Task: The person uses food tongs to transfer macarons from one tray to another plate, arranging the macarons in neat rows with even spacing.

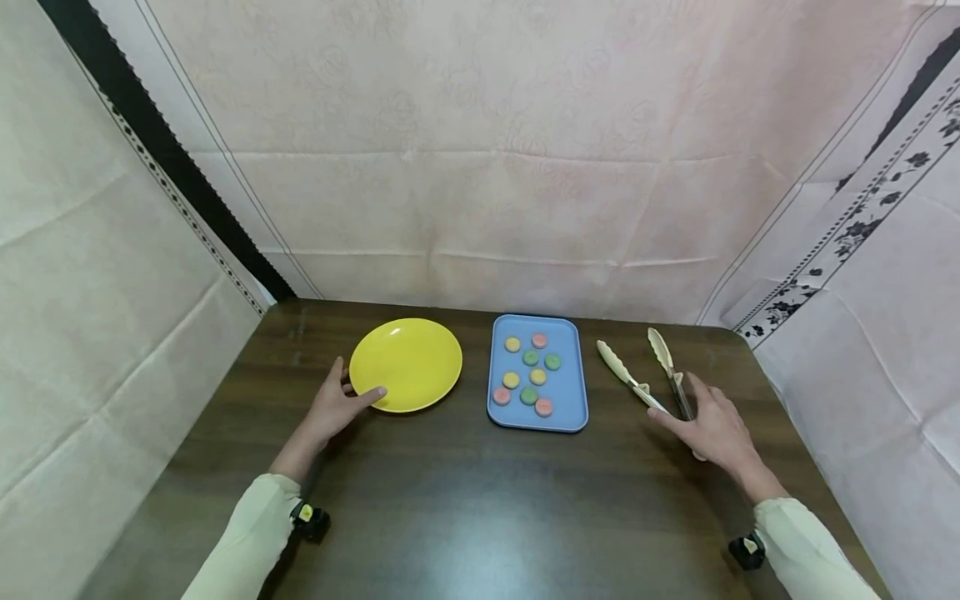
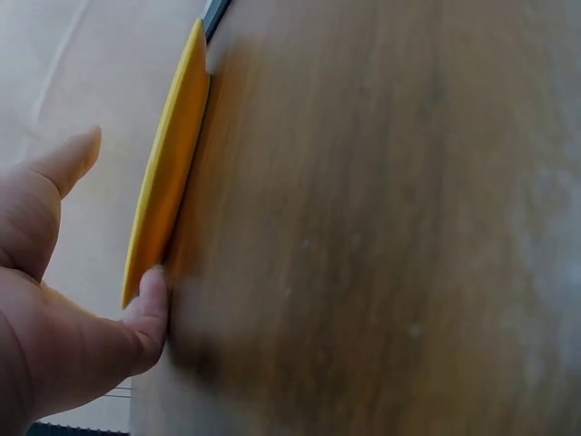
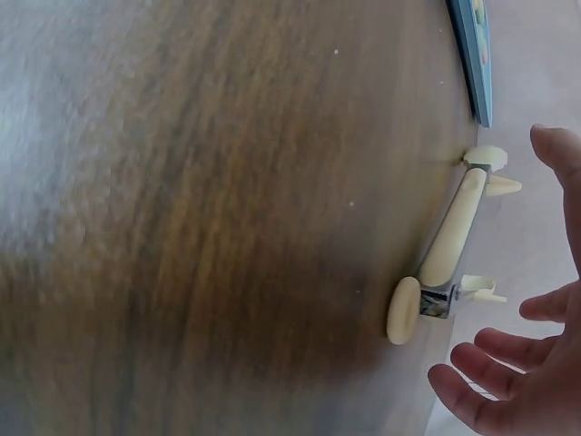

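My left hand [image 1: 337,408] is at the left rim of a round yellow plate [image 1: 408,362]. In the left wrist view, its fingertips [image 2: 152,295] are right at the plate's edge, while the thumb stands apart above it. My right hand [image 1: 716,425] hovers over the handle end of spread tongs [image 1: 617,360] with cream-coloured tips and handles. The right wrist view shows those fingers [image 3: 490,372] loosely spread and apart from the tongs. Between the hands lies a blue rectangular tray [image 1: 570,412] bearing several small macaron-like rounds [image 1: 530,357] in pink, yellow and green.
Everything lies on a dark brown wooden table [image 1: 450,492]. Pale patterned cloth [image 1: 480,200] hangs behind its far edge, and more cloth borders both sides. A black camera is strapped to each wrist.
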`<action>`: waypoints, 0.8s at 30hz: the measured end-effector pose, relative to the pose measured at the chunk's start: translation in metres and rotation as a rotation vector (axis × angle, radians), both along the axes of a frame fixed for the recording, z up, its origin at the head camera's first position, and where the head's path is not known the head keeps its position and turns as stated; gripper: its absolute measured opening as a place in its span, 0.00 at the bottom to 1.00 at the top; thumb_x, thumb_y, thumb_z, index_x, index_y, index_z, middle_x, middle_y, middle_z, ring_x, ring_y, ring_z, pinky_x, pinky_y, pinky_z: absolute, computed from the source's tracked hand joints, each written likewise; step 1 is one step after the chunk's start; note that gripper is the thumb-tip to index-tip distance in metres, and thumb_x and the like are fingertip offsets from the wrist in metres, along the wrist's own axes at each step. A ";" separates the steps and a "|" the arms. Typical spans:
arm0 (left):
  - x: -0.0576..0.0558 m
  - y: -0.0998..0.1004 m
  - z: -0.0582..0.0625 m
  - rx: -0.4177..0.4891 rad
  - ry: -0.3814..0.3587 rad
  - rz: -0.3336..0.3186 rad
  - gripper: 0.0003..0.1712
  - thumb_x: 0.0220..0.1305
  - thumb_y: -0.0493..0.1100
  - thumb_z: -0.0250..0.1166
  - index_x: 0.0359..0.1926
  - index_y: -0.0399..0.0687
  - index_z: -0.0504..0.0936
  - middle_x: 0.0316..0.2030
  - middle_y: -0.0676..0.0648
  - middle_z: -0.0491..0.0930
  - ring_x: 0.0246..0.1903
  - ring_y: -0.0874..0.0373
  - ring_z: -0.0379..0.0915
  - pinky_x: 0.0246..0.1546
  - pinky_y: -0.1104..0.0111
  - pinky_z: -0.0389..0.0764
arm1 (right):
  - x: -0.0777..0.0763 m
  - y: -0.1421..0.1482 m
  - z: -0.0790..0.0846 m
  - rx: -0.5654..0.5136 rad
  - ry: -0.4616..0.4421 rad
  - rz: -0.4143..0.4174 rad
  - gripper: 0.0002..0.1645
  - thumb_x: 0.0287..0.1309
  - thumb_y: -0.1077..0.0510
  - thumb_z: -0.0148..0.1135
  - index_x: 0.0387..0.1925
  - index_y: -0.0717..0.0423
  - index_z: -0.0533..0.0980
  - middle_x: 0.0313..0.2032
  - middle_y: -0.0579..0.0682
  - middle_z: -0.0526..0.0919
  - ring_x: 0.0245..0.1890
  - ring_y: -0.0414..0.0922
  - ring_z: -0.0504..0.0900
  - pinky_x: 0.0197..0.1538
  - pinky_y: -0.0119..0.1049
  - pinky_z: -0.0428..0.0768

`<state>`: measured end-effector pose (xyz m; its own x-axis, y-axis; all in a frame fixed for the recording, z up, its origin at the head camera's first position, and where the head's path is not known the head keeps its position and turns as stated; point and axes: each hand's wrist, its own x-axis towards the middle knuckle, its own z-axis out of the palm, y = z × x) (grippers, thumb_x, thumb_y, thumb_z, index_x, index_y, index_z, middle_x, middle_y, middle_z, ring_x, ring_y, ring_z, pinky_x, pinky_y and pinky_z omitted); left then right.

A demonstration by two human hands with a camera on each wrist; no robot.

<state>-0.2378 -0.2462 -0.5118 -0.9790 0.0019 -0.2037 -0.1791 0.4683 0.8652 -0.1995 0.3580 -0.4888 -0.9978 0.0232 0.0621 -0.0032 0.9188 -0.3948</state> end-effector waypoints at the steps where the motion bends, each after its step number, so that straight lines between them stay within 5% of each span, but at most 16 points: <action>1: -0.001 0.000 -0.001 0.005 -0.006 0.002 0.73 0.62 0.63 0.72 0.80 0.41 0.25 0.79 0.31 0.45 0.73 0.36 0.56 0.65 0.48 0.71 | -0.001 0.000 -0.002 -0.002 0.004 -0.003 0.70 0.55 0.22 0.63 0.77 0.69 0.53 0.62 0.79 0.66 0.59 0.75 0.69 0.54 0.69 0.70; 13: -0.003 0.001 -0.012 0.022 0.035 0.004 0.71 0.56 0.55 0.79 0.82 0.42 0.37 0.75 0.32 0.55 0.69 0.38 0.61 0.61 0.49 0.73 | -0.008 0.001 -0.017 -0.053 -0.086 -0.025 0.71 0.53 0.21 0.65 0.73 0.75 0.56 0.58 0.77 0.68 0.56 0.72 0.71 0.54 0.66 0.70; 24: 0.000 0.002 -0.012 0.039 0.030 0.015 0.71 0.57 0.50 0.79 0.82 0.42 0.34 0.74 0.31 0.55 0.68 0.38 0.62 0.59 0.53 0.75 | -0.011 0.001 -0.022 -0.035 -0.073 -0.004 0.65 0.53 0.31 0.73 0.70 0.77 0.59 0.51 0.76 0.71 0.49 0.69 0.72 0.49 0.64 0.72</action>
<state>-0.2378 -0.2445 -0.5240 -0.9846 -0.0052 -0.1746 -0.1597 0.4315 0.8879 -0.2110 0.3594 -0.5105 -0.9995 0.0281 -0.0120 0.0305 0.9045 -0.4253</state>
